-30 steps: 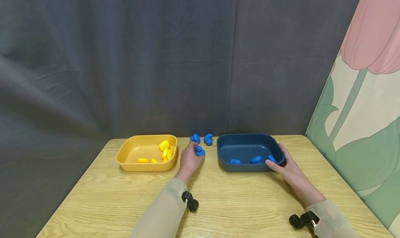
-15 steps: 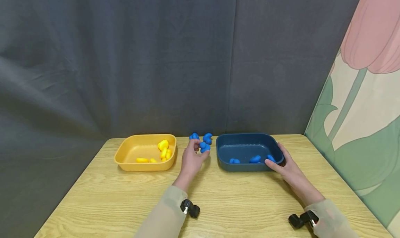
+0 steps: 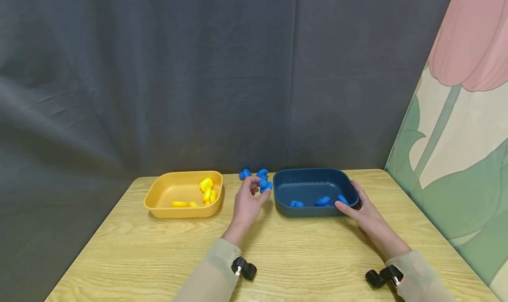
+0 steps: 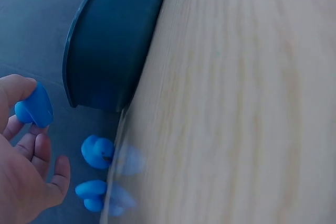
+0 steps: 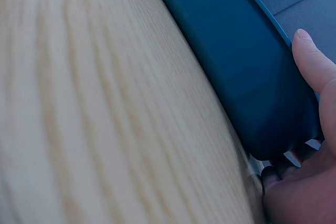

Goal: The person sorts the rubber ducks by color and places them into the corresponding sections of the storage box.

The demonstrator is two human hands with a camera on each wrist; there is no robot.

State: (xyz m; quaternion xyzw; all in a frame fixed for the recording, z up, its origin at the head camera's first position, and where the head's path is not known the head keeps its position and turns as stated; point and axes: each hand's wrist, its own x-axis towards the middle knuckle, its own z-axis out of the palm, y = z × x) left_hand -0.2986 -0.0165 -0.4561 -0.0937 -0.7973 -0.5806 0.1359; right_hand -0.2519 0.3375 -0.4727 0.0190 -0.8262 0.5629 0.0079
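the left hand [image 3: 247, 203] pinches a blue piece [image 3: 265, 185] beside the blue tray [image 3: 313, 211]; the right hand [image 3: 363, 214] grips this tray's right near corner.

Bright blue pieces [image 3: 265, 185], a navy tray [image 3: 315, 211], a yellow tray [image 3: 182, 209], a pale wood-grain table [image 3: 301, 253].

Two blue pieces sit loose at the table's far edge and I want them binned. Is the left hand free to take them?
Probably not yet: the left hand already pinches a blue piece. The loose blue pieces lie just beyond it, unblocked.
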